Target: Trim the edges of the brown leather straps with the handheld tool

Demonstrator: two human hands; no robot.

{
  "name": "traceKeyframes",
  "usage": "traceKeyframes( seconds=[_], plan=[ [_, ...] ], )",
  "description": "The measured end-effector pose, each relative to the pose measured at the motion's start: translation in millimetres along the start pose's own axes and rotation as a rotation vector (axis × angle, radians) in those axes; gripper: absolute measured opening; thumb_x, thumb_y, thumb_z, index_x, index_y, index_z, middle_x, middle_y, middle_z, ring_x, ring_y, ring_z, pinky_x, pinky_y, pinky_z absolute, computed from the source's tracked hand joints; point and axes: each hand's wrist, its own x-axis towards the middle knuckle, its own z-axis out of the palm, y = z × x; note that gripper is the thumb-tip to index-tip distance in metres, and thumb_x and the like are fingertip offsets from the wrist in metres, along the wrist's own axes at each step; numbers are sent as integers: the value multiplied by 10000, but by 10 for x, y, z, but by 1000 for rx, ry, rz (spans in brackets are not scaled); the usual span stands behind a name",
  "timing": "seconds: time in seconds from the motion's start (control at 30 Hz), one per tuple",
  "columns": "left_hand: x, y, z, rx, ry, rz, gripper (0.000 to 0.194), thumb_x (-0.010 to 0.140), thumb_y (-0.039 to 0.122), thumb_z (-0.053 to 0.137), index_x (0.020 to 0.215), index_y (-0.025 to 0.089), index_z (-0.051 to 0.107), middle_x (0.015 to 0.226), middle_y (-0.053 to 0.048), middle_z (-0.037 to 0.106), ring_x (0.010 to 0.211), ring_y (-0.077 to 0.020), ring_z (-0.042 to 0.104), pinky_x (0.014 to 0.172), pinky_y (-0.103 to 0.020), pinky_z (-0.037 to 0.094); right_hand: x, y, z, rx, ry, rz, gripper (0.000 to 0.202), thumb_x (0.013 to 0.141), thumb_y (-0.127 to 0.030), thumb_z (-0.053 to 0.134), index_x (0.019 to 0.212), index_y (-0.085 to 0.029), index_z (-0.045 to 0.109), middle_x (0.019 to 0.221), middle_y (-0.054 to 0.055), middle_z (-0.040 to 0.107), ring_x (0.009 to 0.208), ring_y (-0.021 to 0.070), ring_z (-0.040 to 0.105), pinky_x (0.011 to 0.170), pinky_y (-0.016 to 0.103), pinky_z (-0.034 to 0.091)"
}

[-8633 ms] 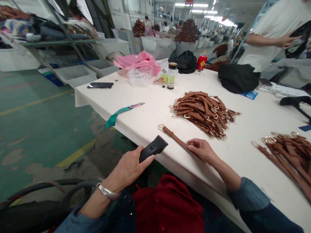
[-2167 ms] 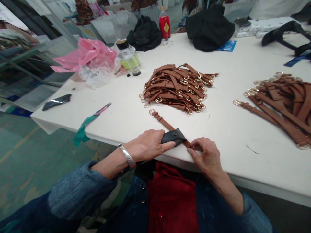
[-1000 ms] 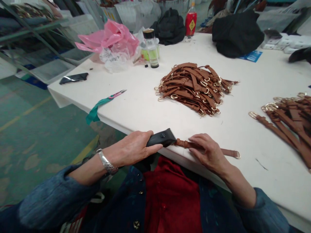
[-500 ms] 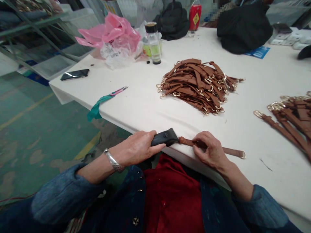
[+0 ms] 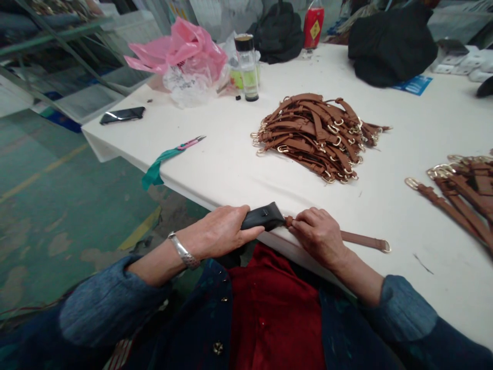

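Observation:
My left hand (image 5: 227, 231) is wrapped round a black leather piece (image 5: 264, 217) with a small clasp, held over the table's front edge. A brown strap (image 5: 365, 240) runs from the right end of the black piece to a gold ring lying on the table. My right hand (image 5: 318, 234) pinches this strap close to the black piece, its fingers covering part of it. Behind the hands lies a pile of brown straps (image 5: 311, 131) with gold buckles. More brown straps (image 5: 466, 190) with buckles lie at the right edge of the view.
The white table (image 5: 215, 164) bears pink-handled snips (image 5: 190, 144) on a green cloth, a phone (image 5: 123, 115), a pink bag (image 5: 185, 49), a glass bottle (image 5: 248, 72), a red bottle (image 5: 313, 28) and a black cloth item (image 5: 391, 46). Shelving stands at the back left.
My right hand has moved left along the strap, nearer the black piece, and its fingers have closed on the strap. My left hand holds the black piece much as before.

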Motion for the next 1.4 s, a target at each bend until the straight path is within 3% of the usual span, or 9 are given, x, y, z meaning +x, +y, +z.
traceKeyframes(
  seconds=[0.1, 0.23, 0.43, 0.53, 0.87, 1.13, 1.23, 1.4],
  plan=[
    [-15, 4, 21, -14, 19, 0, 448, 844, 578, 400, 860, 162, 564, 748, -82, 644, 659, -199, 586, 558, -276, 353, -21, -6, 19, -67, -13, -47, 161, 883, -194, 507, 763, -183, 614, 728, 36, 573, 720, 163, 442, 663, 323, 311],
    [-27, 7, 22, -34, 12, -9, 420, 841, 560, 421, 845, 164, 559, 715, -70, 640, 615, -185, 573, 527, -268, 330, -12, 6, -3, 70, -78, -5, 145, 888, -201, 484, 807, -171, 600, 790, 59, 577, 748, 168, 457, 701, 315, 338],
    [-12, -12, 29, -54, 21, 15, 400, 842, 545, 435, 832, 164, 557, 683, -49, 624, 579, -160, 550, 515, -257, 318, 104, 14, -85, 678, -205, 311, 180, 895, -248, 464, 747, -186, 545, 793, 25, 581, 760, 145, 522, 708, 275, 390],
    [-8, -18, 25, -60, 19, 18, 407, 843, 546, 428, 842, 162, 564, 688, -49, 620, 578, -156, 544, 519, -257, 319, 137, 45, -42, 822, -236, 479, 175, 883, -299, 482, 767, -198, 566, 742, 0, 604, 701, 135, 546, 654, 252, 401],
    [-39, -19, -78, 59, -25, 56, 447, 840, 580, 405, 864, 167, 575, 686, -62, 600, 589, -174, 533, 530, -275, 327, 164, 63, 90, 647, -152, 533, 196, 859, -336, 489, 746, -219, 598, 663, -17, 629, 569, 119, 519, 588, 232, 392],
    [152, 151, -105, 51, -16, 59, 455, 832, 586, 419, 875, 165, 588, 680, -67, 620, 573, -180, 543, 510, -278, 312, 187, 97, 129, 768, -66, 591, 202, 844, -347, 504, 730, -194, 573, 639, -15, 559, 596, 119, 497, 575, 228, 379],
    [175, 135, -84, 10, 1, 43, 452, 827, 589, 428, 860, 167, 587, 732, -76, 643, 620, -184, 569, 535, -273, 336, 181, 107, 144, 840, -53, 643, 211, 851, -361, 489, 751, -190, 560, 657, -13, 561, 583, 115, 498, 559, 227, 381],
    [66, 41, -137, 7, -95, -8, 440, 820, 576, 434, 873, 169, 594, 732, -69, 644, 606, -168, 564, 533, -269, 333, 195, 103, 143, 789, -35, 634, 202, 831, -345, 514, 719, -184, 564, 630, -15, 549, 586, 112, 481, 563, 227, 362]
  ],
)
